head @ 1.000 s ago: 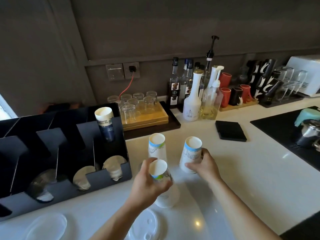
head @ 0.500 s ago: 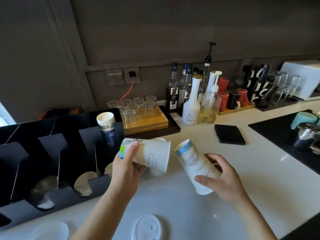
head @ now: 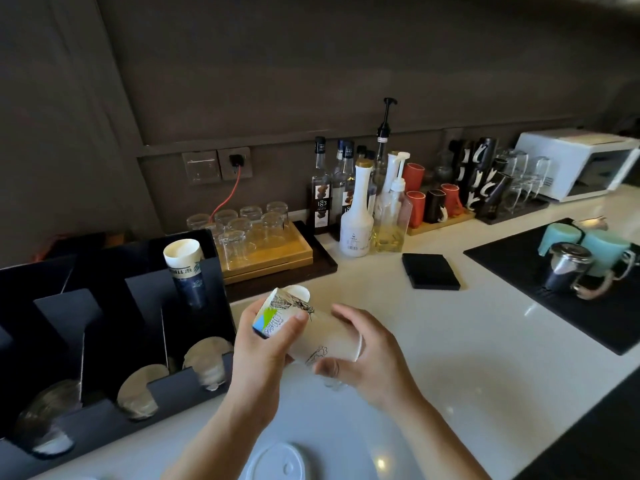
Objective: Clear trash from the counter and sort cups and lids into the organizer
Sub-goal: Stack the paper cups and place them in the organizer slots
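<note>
A white glossy bench (head: 450, 341) runs from near left to far right under a dark wall. At its left end stands a black compartmented organizer (head: 104, 420). Just right of it, at the back, sits a dark flat tray (head: 322, 261), and beside that a cluster of bottles: tall glass syrup bottles (head: 320, 195), a white plastic bottle (head: 356, 223) and a clear pump bottle of yellowish liquid (head: 391, 223). A black square pad (head: 431, 271) lies flat in front of them, apart. Further right come a thin wooden board (head: 440, 225) and a white boxy appliance (head: 575, 164). A black rubber mat (head: 519, 265) covers the right side. A white round plastic lid (head: 280, 462) lies at the near edge
</note>
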{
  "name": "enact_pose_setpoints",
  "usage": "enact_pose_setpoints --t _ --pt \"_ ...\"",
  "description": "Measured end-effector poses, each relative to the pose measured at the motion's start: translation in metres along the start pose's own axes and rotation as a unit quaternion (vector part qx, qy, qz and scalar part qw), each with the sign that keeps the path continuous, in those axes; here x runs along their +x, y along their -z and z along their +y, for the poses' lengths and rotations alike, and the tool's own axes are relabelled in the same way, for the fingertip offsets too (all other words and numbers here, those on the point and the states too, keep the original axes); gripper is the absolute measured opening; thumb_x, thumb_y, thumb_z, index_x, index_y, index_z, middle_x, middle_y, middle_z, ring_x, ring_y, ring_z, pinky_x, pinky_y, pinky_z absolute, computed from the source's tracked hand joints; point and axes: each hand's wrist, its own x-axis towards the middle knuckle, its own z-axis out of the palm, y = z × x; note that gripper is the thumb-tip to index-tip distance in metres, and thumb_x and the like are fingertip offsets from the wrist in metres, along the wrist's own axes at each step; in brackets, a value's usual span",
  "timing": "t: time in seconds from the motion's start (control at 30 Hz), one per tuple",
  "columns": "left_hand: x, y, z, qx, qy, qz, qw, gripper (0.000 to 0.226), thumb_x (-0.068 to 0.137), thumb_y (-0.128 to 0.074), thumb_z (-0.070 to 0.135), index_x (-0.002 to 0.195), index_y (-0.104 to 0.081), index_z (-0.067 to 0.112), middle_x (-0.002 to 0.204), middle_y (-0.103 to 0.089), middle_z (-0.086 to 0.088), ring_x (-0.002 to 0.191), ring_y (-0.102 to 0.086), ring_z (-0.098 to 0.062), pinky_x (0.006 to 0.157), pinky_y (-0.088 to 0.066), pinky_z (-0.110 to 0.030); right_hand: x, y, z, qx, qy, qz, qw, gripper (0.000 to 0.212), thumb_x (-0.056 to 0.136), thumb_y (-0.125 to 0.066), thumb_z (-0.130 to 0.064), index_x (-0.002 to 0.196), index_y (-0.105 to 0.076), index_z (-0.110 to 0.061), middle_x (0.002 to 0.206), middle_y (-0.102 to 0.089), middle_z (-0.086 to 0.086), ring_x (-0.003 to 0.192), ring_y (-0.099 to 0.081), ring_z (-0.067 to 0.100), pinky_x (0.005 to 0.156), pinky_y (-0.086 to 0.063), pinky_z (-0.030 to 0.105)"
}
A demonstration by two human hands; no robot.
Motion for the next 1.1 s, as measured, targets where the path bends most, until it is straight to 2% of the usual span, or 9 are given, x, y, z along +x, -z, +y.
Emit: enact_pose_setpoints --t 0.1,0.27,0.37,0.53,0.6,0.67,0.8,0.93,1.1 --pt "-0.002 0.004 0.000 0.001 0.001 -0.051 0.999 0.073 0.068 -0.085 0.036 0.133 -0.053 0.027 0.121 -0.070 -0.011 0.110 -0.068 -0.031 0.091 -0.056 -0.056 0.003 -0.001 0.005 0.064 -0.017 0.029 0.997 0.071 0.053 -0.090 -0.062 0.116 -0.063 -0.042 0.112 -0.071 -0.022 0.105 -0.066 0.001 0.082 -0.048 0.013" --pt "-0.014 0.019 -0.012 -0.027 0.033 -0.157 0.987 0.076 0.074 -0.078 0.039 0.143 -0.047 0.029 0.136 -0.063 -0.015 0.127 -0.059 -0.034 0.105 -0.046 -0.053 0.005 0.002 0.007 0.140 -0.036 0.055 0.988 0.072 0.057 -0.090 -0.055 0.119 -0.068 -0.026 0.112 -0.074 -0.007 0.104 -0.070 0.013 0.085 -0.056 0.026" --pt "-0.022 0.018 -0.019 0.003 0.033 -0.172 0.985 0.065 0.072 -0.083 0.042 0.130 -0.060 0.022 0.128 -0.068 -0.014 0.120 -0.064 -0.029 0.093 -0.054 -0.038 0.004 -0.018 0.006 0.181 -0.041 0.048 0.981 0.052 0.076 -0.077 -0.052 0.118 -0.069 -0.022 0.111 -0.075 -0.001 0.104 -0.070 0.017 0.086 -0.054 0.028" --pt "-0.020 0.033 -0.015 0.009 0.028 -0.093 0.995 0.063 0.065 -0.087 0.048 0.118 -0.068 0.020 0.119 -0.072 -0.014 0.110 -0.069 -0.029 0.081 -0.058 -0.036 0.012 -0.042 0.012 0.228 -0.060 0.007 0.972 0.053 0.091 -0.048 -0.069 0.124 -0.066 -0.031 0.122 -0.071 -0.005 0.118 -0.064 0.013 0.098 -0.051 0.027" --pt "-0.016 0.047 -0.008 0.001 0.025 -0.072 0.997 0.066 0.065 -0.087 0.051 0.118 -0.068 0.018 0.120 -0.072 -0.013 0.109 -0.070 -0.027 0.081 -0.060 -0.038 0.026 -0.038 0.026 0.230 -0.104 0.074 0.965 0.060 0.078 -0.063 -0.074 0.121 -0.066 -0.032 0.123 -0.070 -0.007 0.119 -0.063 0.011 0.102 -0.050 0.032" --pt "-0.011 0.059 0.002 0.002 0.012 -0.053 0.999 0.062 0.065 -0.087 0.053 0.116 -0.070 0.021 0.120 -0.072 -0.011 0.108 -0.070 -0.024 0.080 -0.060 -0.038 0.047 -0.036 0.043 0.132 -0.144 0.102 0.975 0.065 0.075 -0.080 -0.055 0.129 -0.058 -0.026 0.132 -0.064 -0.003 0.125 -0.058 0.016 0.103 -0.047 0.033" --pt "-0.003 0.072 0.011 -0.009 -0.002 0.001 1.000 0.052 0.069 -0.084 0.048 0.112 -0.071 0.022 0.117 -0.073 -0.010 0.099 -0.072 -0.019 0.075 -0.057 -0.036 0.080 -0.052 0.065 -0.068 -0.179 -0.040 0.981 0.104 0.059 -0.089 -0.043 0.147 -0.038 -0.021 0.136 -0.055 -0.006 0.131 -0.049 0.021 0.097 -0.043 0.030" --pt "0.002 0.078 0.014 -0.033 -0.003 0.032 0.999 0.036 0.078 -0.078 0.036 0.110 -0.072 0.021 0.115 -0.073 -0.012 0.090 -0.072 -0.017 0.061 -0.056 -0.026 0.090 -0.077 0.082 -0.061 -0.124 -0.066 0.988 0.079 0.045 -0.088 -0.038 0.116 -0.055 -0.033 0.103 -0.069 -0.013 0.096 -0.067 0.016 0.079 -0.057 0.031" --pt "0.003 0.080 0.016 -0.057 0.018 0.070 0.996 0.053 0.063 -0.086 0.046 0.110 -0.072 0.024 0.118 -0.073 -0.010 0.103 -0.072 -0.024 0.076 -0.059 -0.036 0.089 -0.075 0.087 0.022 -0.154 -0.038 0.987 0.067 0.052 -0.087 -0.032 0.110 -0.055 -0.033 0.100 -0.070 -0.013 0.094 -0.069 0.013 0.076 -0.056 0.030"
